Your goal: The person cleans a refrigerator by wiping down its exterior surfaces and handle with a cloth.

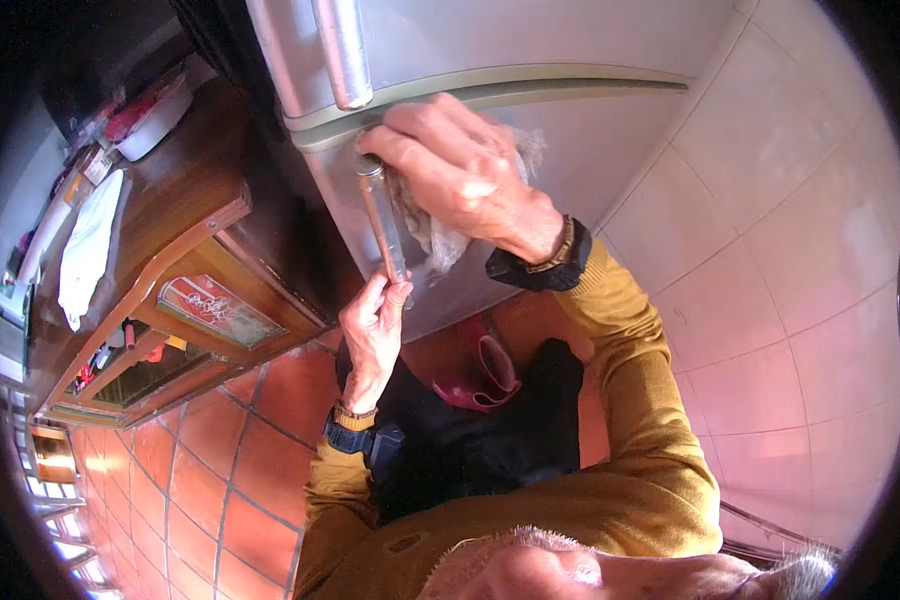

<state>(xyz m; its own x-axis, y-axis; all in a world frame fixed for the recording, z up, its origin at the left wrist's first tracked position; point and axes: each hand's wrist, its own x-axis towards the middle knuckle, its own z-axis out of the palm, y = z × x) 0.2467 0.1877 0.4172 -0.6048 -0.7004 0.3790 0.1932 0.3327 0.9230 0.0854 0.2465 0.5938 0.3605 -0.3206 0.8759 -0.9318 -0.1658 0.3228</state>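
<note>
A light grey refrigerator (pixel 590 150) stands in front of me, its upper and lower doors parted by a curved seam. On the lower door is a long, slim door handle (pixel 382 222). My left hand (pixel 373 325) pinches the bottom end of this handle between thumb and fingers. Bunched under my right hand (pixel 460 180) is a pale, frayed cloth (pixel 440 245), pressed against the lower door beside the top of the handle. The right fingers curl toward the handle's upper end and partly hide the cloth. Above them hangs the upper door handle (pixel 342 55).
A wooden cabinet (pixel 190 225) stands at left, with a white cloth (pixel 90 245) and a white tub (pixel 155 120) on top. Pink-red boots (pixel 490 375) are on the tiled floor (pixel 195 480) near my legs. A tiled wall (pixel 760 310) closes off the right side.
</note>
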